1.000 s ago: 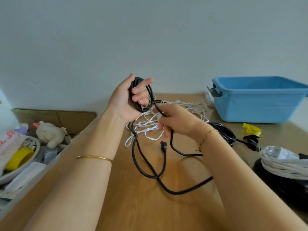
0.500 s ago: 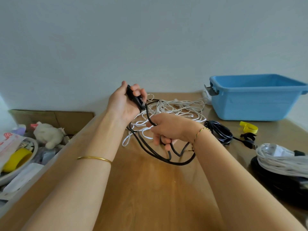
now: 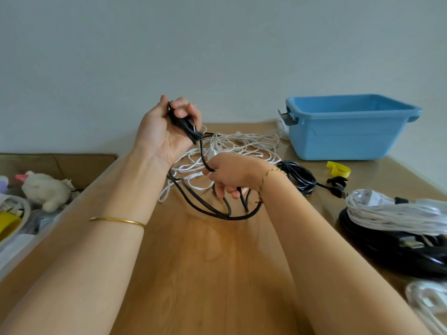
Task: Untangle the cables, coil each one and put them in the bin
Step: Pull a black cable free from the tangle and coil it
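Black cable runs between both hands. The left hand, raised above the bench, grips a gathered bundle of its turns with the fingers curled round them. The right hand, lower and just to the right, is closed round a strand of the same cable, whose loose loops hang beneath both hands down to the wood. Behind the hands a tangle of white cable lies spread on the bench, reaching toward the blue bin at the far right corner by the pale wall. A coiled black cable lies beside the right wrist, with a yellow strap beyond it. At the right edge a wound white cable sits on a black bundle. Open wood shows between the forearms. Left of the bench, lower down, a soft toy lies among clutter.
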A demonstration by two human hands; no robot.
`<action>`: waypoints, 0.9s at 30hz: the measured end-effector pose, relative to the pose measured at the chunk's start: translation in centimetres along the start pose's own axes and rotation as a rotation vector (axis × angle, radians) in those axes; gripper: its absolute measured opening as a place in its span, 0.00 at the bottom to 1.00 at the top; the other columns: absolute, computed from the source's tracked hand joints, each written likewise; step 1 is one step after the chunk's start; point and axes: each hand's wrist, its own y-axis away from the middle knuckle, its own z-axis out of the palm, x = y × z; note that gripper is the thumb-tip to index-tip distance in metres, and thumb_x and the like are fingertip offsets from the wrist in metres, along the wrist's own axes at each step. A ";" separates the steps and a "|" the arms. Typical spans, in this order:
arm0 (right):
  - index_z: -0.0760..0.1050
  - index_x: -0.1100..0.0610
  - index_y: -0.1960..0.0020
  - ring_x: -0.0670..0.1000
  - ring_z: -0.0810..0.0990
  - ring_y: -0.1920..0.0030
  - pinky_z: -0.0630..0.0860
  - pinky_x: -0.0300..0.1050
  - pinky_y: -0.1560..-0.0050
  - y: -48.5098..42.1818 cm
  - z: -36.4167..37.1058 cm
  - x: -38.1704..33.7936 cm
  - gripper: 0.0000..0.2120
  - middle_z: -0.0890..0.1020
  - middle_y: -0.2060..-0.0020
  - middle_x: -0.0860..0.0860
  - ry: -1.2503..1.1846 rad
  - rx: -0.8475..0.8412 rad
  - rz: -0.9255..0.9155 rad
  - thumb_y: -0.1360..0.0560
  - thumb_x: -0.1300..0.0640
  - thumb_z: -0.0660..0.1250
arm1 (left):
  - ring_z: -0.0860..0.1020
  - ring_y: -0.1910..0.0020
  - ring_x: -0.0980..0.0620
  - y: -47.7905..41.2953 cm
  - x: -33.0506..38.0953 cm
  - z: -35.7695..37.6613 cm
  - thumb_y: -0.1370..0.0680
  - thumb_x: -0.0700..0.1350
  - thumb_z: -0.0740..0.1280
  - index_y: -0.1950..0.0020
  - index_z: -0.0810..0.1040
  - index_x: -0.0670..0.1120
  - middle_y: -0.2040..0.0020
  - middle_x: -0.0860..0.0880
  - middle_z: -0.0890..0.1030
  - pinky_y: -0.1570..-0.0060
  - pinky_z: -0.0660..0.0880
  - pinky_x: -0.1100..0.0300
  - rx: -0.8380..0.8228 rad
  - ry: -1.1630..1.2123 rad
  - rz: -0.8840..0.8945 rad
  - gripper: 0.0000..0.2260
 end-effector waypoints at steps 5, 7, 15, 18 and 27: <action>0.67 0.62 0.34 0.50 0.65 0.77 0.68 0.41 0.74 0.1 -0.1 0.1 0.16 0.77 0.68 0.56 -0.040 -0.034 -0.014 0.19 0.64 0.51 | 0.68 0.81 0.54 -0.1 -0.1 -0.3 0.16 0.47 0.52 0.38 0.60 0.37 0.76 0.49 0.70 0.70 0.77 0.63 0.013 0.019 0.020 0.14; 0.68 0.62 0.35 0.50 0.65 0.77 0.69 0.42 0.73 0.2 0.0 0.1 0.15 0.77 0.69 0.56 -0.037 -0.061 -0.031 0.19 0.62 0.52 | 0.68 0.81 0.53 -0.4 -0.1 -0.7 0.16 0.47 0.52 0.38 0.60 0.39 0.75 0.49 0.70 0.70 0.76 0.63 0.026 0.013 0.022 0.13; 0.71 0.64 0.45 0.49 0.75 0.78 0.77 0.39 0.72 1.0 -0.4 -0.4 0.08 0.78 0.70 0.56 -0.082 -0.209 -0.061 0.19 0.60 0.58 | 0.65 0.78 0.54 -0.4 -1.3 -1.0 0.15 0.48 0.52 0.57 0.64 0.43 0.74 0.48 0.69 0.67 0.77 0.60 0.162 -0.152 0.137 0.13; 0.73 0.64 0.53 0.52 0.78 0.75 0.82 0.45 0.65 1.9 -1.2 -0.8 0.05 0.79 0.72 0.57 -0.122 -0.251 -0.090 0.22 0.62 0.63 | 0.67 0.80 0.54 -0.5 -1.8 -1.5 0.15 0.46 0.52 0.59 0.65 0.42 0.75 0.48 0.70 0.64 0.79 0.55 0.202 -0.497 0.209 0.15; 0.78 0.65 0.55 0.43 0.70 0.77 0.76 0.38 0.71 4.3 -5.0 -0.5 0.05 0.75 0.73 0.51 -0.119 0.360 -0.230 0.26 0.62 0.69 | 0.73 0.73 0.52 1.1 -1.3 -1.2 0.18 0.46 0.57 0.60 0.70 0.42 0.68 0.47 0.75 0.66 0.71 0.61 0.033 -1.843 0.137 0.13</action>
